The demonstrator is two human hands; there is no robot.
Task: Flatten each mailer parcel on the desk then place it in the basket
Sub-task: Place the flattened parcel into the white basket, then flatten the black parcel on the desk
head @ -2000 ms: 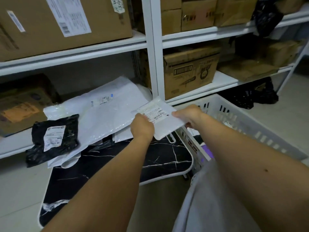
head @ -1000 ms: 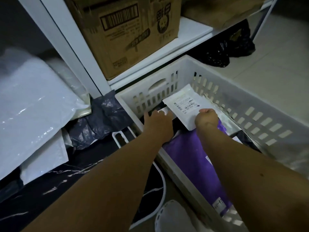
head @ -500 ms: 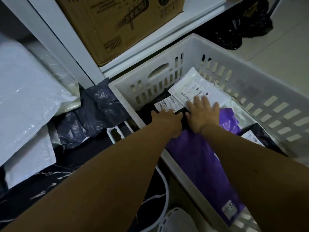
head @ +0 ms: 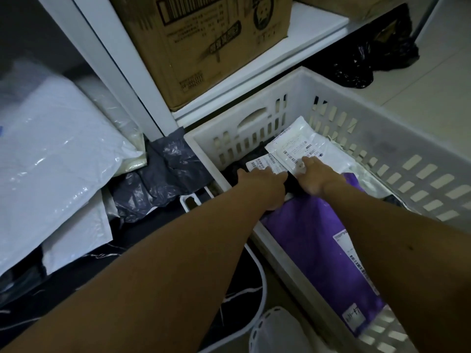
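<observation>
Slotted white plastic basket (head: pixel 418 174) beside dark marbled surface (head: pixel 76 276): glossy flat white mailer (head: pixel 300 141) inside, pressed by right hand (head: pixel 312 178), fingers straight; left hand (head: pixel 262 180) flat on black parcel (head: pixel 237 169).

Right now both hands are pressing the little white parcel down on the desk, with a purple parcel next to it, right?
Not on the desk. The head view shows the left hand and right hand pressing the little white parcel down inside the white basket, with the purple parcel next to it.
</observation>
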